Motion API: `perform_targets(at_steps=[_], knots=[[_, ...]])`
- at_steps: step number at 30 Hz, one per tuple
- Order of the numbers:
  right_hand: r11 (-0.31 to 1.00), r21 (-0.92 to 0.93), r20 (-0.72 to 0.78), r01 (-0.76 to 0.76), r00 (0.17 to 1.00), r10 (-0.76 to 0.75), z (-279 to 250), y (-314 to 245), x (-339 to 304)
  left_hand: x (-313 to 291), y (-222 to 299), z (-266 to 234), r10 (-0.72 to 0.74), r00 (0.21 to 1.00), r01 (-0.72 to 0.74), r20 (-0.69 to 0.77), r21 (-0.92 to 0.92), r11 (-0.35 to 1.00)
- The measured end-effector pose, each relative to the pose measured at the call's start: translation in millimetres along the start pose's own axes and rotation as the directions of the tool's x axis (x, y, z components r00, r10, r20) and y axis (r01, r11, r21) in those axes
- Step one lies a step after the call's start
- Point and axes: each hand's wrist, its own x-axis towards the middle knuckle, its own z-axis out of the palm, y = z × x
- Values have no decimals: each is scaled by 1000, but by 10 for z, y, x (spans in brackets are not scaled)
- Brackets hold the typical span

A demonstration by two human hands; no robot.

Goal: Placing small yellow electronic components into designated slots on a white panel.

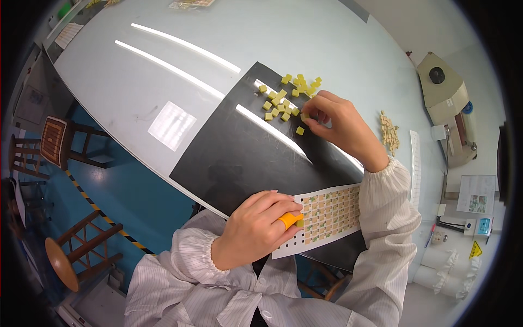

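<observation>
Over the black mat (218,158), my right hand (343,125) reaches to a loose group of small yellow-green cubes (280,103). Its thumb and fingers pinch one cube (304,116), and another single cube (299,131) lies just below. My left hand (256,226) is closed at the near edge of the mat. In its fingers is an orange plastic piece (289,219), with a yellow-green cube (299,223) at its end. That cube is beside the left edge of a white sheet (332,215) printed with rows of small coloured squares. My right forearm covers the sheet's right end.
A pile of small beige pieces (389,133) lies on the white table (218,32) to the right. Behind it stands a beige machine (444,87). A white paper (171,125) is left of the mat. Wooden stools (62,264) stand on the blue floor.
</observation>
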Motion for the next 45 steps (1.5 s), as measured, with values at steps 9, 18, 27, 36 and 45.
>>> perform_targets(at_steps=[9, 18, 27, 36, 45], knots=[[980, 131, -71, -153, 984, 163, 142, -257, -158, 9, 1, -5, -18, 1000, 18, -7, -6, 1000], [995, -38, -88, -91, 992, 87, 171, -297, -170, 4, -3, -2, -23, 1000, 23, -4, -2, 1000], [986, 9, -197, -164, 967, 163, 178, -238, 66, -8, -1, 14, -21, 1000, 21, -6, -14, 1000], [991, -14, -141, -134, 981, 131, 120, -349, -136, -9, -7, 9, -18, 1000, 18, -18, -2, 1000], [982, 183, 70, -37, 997, 25, 15, -749, -970, -3, 4, -6, -51, 999, 51, -15, 13, 999]])
